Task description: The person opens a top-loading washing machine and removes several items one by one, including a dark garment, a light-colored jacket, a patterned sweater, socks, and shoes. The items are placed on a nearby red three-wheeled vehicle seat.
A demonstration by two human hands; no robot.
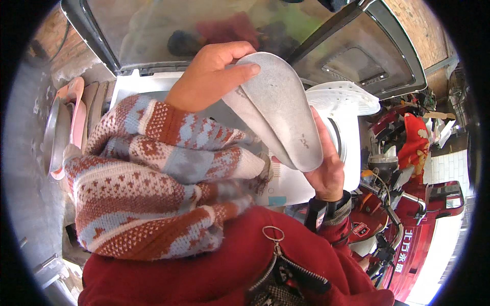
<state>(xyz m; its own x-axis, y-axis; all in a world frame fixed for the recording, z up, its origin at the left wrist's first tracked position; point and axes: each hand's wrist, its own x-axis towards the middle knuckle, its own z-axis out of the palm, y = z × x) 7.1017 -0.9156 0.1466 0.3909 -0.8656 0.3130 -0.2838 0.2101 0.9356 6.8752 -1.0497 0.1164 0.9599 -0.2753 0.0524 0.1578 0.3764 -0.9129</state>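
A pair of grey shoe insoles (281, 103), one lying partly over the other, is held in front of me above a white twin-tub washing machine (294, 187). My left hand (214, 72) grips their upper end, thumb on top. Around the lower right edge, my right hand (328, 164) supports them, its fingers partly hidden behind. A patterned knitted sweater (153, 183) in rust, cream and light blue hangs over my left forearm and covers part of the machine.
The machine's dark translucent lid (153, 30) stands raised at the back. A white perforated plastic cover (340, 95) lies right of the insoles. Basins (76, 111) lean at the left wall. A red motor vehicle with handlebars (394, 218) stands close on the right.
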